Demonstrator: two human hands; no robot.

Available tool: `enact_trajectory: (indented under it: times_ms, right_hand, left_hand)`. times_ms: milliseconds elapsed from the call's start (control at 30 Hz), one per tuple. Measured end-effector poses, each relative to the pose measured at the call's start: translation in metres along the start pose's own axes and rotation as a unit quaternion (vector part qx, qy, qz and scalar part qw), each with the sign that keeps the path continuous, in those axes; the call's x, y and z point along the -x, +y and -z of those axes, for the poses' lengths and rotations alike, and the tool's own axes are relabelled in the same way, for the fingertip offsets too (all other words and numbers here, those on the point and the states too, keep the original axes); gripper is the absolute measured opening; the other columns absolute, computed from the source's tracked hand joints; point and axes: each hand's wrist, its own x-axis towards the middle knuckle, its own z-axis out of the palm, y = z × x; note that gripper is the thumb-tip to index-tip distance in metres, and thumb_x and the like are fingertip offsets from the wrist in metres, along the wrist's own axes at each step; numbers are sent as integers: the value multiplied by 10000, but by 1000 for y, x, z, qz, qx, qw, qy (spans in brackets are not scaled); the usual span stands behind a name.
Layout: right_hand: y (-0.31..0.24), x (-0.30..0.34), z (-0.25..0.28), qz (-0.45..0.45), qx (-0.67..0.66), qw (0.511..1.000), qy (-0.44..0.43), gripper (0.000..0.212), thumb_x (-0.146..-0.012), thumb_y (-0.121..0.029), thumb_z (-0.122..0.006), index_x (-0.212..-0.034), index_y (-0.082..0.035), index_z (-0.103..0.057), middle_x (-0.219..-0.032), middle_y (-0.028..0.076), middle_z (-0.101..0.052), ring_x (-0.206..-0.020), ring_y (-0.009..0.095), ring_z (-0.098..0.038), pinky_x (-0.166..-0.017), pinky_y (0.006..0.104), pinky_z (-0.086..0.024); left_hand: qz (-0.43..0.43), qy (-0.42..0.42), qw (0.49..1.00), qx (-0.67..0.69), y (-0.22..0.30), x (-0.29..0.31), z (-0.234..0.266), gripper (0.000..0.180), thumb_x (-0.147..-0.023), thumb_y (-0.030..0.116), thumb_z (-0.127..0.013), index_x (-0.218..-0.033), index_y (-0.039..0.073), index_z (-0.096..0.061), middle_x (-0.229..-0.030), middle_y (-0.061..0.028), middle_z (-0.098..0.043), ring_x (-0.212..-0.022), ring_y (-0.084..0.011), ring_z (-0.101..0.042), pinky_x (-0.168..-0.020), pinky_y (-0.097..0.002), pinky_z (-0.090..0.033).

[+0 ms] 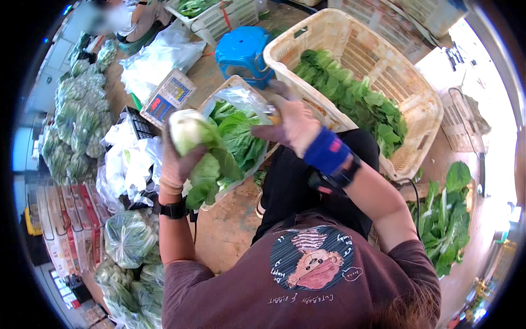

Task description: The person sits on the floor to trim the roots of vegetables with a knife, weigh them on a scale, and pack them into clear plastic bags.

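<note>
A leafy Chinese cabbage (187,130), white at its base and green along the leaves, is in my left hand (176,164). Its pale end points up and away, while the leaves hang toward me. To its right, more green leaves (239,134) fill a clear plastic bag (246,99) set in a pale crate. My gloved right hand (293,122) is above the bag's right side, thumb and fingers curled around a small yellowish-brown thing (273,114) that is too blurred to name. A dark wristwatch and a blue wristband show on my right wrist.
A large cream crate (350,27) with leafy greens stands at the far right, beside a blue stool (244,50). Ahead on the left is a scale (169,97). Bagged vegetables (82,109) pile up leftward; loose greens (446,225) lie at right.
</note>
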Motion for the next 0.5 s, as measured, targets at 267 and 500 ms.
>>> enact_trajectory:
  times_ms: [267,500]
  right_hand:
    - [50,-47,-83,-351,-574,734,-95,267,-745,-156,-706,-932,-25,-569,-788,21,-589,-660,104,-542,-604,282,-481]
    - [70,-46,-90,-446,-671,572,-150,170,-872,-271,-543,-901,-109,-585,-754,20,-613,-603,126,-580,-469,243,-441]
  left_hand:
    - [-3,-248,877,-411,-97,-74,-30,871,-627,341,-795,-1299,14,-346,-1202,-227,-513,-1103,-338,-519,-928,-370,-408]
    - [-16,-284,760,-585,-178,-157,-54,546,-718,380,-690,-1126,61,-518,-998,-176,-603,-948,-324,-579,-841,-382,-459]
